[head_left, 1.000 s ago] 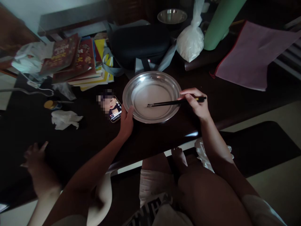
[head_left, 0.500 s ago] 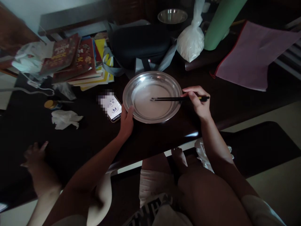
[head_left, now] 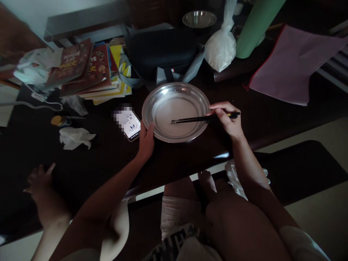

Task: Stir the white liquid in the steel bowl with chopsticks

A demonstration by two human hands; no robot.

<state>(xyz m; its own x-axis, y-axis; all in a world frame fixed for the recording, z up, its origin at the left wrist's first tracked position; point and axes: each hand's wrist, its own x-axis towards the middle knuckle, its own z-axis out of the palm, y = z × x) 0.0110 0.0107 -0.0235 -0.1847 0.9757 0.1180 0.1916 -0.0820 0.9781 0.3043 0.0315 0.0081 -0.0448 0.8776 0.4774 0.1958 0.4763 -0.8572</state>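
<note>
A round metal basin (head_left: 176,138) stands on the dark table, with a whitish layer (head_left: 174,105) across its bottom; whether it is liquid or powder I cannot tell. My left hand (head_left: 147,139) grips the basin's near-left rim, thumb over the edge and fingers on the outside. In my right hand (head_left: 227,117) is a pair of black chopsticks (head_left: 194,119), held close together over the right rim. Their tips reach into the whitish layer near the middle. Just left of the basin lies a lit phone (head_left: 131,125).
Another person's hand (head_left: 40,177) rests on the table at left. Crumpled tissue (head_left: 76,137), a yellow-lidded jar (head_left: 58,120) and stacked books (head_left: 92,72) lie left. Behind are a black bag (head_left: 163,50), a knotted bag of white powder (head_left: 220,50), a green cylinder (head_left: 255,30) and purple cloth (head_left: 290,65).
The chopstick tips have shifted slightly left and toward me inside the basin, and my right hand has moved a little left with them. My left hand and the basin stay put.
</note>
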